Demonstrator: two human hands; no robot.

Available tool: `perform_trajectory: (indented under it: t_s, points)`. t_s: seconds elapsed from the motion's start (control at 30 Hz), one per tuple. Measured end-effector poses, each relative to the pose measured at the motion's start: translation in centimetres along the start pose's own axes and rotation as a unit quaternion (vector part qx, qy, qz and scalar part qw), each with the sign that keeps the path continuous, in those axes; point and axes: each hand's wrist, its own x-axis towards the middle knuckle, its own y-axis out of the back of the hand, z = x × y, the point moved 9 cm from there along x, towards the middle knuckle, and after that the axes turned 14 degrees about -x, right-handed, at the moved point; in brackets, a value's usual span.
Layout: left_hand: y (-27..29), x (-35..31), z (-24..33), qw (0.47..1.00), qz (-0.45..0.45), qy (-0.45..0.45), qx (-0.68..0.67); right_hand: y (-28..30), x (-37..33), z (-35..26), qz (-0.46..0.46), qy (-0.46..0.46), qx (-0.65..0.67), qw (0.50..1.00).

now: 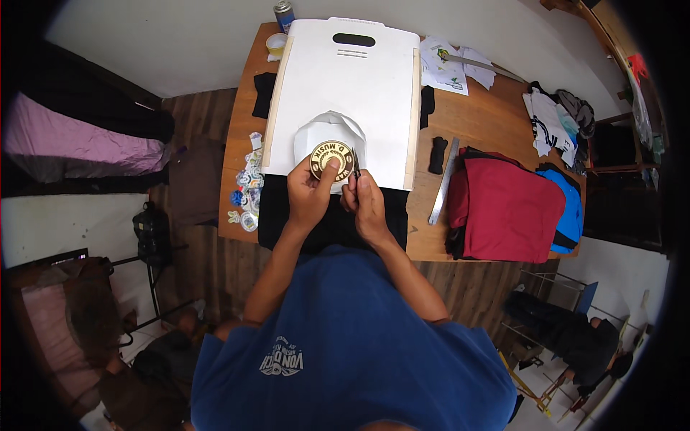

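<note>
My left hand (306, 192) pinches a round brown-and-cream printed emblem (318, 169) by its lower part, thumb on its face. In my right hand (369, 208) is a small pair of dark scissors (356, 168), its blades pointing away from me along the emblem's right edge. A crumpled white sheet (316, 135) lies behind the emblem; whether the two are joined cannot be told. Both hands are over the near edge of a large white board (345, 86). Black cloth (276, 212) shows under the board's near end.
On the wooden table (483, 115), cut-out stickers (249, 187) lie left. A metal ruler (445, 183), folded red cloth (507, 208) and blue cloth (571, 208) lie right. A spray can (284, 14) and tub (276, 44) stand far left. People are at both lower sides.
</note>
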Motion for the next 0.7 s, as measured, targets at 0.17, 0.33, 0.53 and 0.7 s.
perform_trajectory:
  t_s: [0.17,0.33,0.53,0.7]
  points:
    - [0.03,0.00,0.05,1.000,0.003,0.001,-0.001,-0.13,0.01,0.06,-0.002,-0.003,-0.006,1.000]
    - [-0.09,0.05,-0.81,0.999,-0.009,0.047,-0.001,-0.25,0.00,-0.87,-0.003,0.042,0.013,0.999]
    - [0.04,0.05,-0.87,0.999,-0.006,0.052,-0.006,-0.25,0.07,-0.68,0.001,0.044,0.037,0.998]
    - [0.12,0.03,0.02,1.000,0.002,0.005,-0.004,-0.21,-0.01,-0.15,0.002,0.007,0.011,1.000]
